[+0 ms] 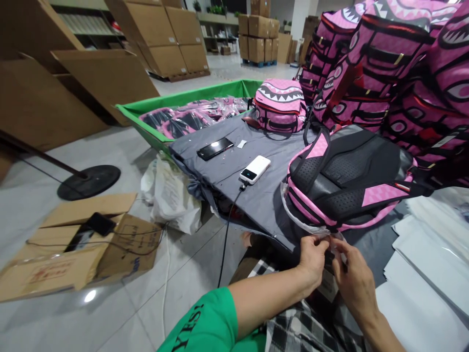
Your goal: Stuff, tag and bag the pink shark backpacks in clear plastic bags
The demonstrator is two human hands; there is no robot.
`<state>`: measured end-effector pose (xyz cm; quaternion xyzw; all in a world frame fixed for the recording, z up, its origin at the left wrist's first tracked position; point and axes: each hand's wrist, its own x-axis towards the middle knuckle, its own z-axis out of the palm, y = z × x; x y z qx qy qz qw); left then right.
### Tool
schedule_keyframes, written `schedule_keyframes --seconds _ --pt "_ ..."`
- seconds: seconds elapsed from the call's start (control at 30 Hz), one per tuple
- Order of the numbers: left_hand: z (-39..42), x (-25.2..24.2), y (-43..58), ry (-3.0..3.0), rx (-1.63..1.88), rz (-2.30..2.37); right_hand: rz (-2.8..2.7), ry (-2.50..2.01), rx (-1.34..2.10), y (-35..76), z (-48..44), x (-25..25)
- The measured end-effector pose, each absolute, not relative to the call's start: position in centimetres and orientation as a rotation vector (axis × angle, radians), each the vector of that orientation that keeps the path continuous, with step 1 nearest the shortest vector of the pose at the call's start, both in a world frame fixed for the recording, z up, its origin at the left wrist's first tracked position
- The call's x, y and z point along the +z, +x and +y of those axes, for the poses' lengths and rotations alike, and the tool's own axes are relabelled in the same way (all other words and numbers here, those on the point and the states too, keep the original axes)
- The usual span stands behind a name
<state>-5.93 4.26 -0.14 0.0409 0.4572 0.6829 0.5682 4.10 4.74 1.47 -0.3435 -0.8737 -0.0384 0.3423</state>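
A pink and black backpack lies on the grey cloth of the table, its padded back panel and shoulder straps facing up. A whitish, see-through strip runs along its near left edge. Right at the near edge of the backpack, my left hand is closed in a pinch. My right hand curls beside it, thumb and fingers closed at the same spot. What the fingertips grip is small and mostly hidden. Below the hands a dark thing with a pale label shows partly.
A white power bank with a black cable and a black phone lie on the grey cloth. White sheets are stacked right. Pink shark-mouth backpacks pile up behind. A green bin holds plastic-wrapped ones; an opened carton sits left.
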Motion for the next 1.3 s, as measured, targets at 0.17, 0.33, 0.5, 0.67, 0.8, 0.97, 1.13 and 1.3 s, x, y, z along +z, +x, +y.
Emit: schedule_keyframes --seconds 0.17,0.33,0.5,0.67,0.8,0.97,1.13,1.3 --pt "4.8 0.0 -5.7 0.044 1.639 1.078 -2.105 -0.986 -0.166 4.0 5.2 1.7" --pt "5.1 0.4 -5.8 -0.001 1.671 1.154 -2.084 -1.129 -0.484 2.4 6.7 0.8" --pt "4.0 0.7 -6.3 0.109 1.684 1.116 -2.14 -1.096 -0.701 2.2 7.0 0.7" --pt "3.4 0.9 -6.7 0.339 1.642 1.174 -2.318 -1.001 -0.713 2.6 6.9 1.9" --pt "3.4 1.1 -7.1 0.465 1.614 1.239 -2.548 -0.91 -0.681 2.7 6.8 3.4" --pt "3.6 1.8 -7.2 0.363 1.624 1.179 -2.593 -0.903 -0.727 2.8 6.0 4.0" --pt "2.9 2.5 -7.1 0.393 1.54 1.127 -2.527 -1.024 -0.539 2.9 5.4 3.3" --pt "0.5 2.6 -7.8 0.564 1.567 1.122 -2.372 -1.045 -0.488 2.8 6.1 2.8"
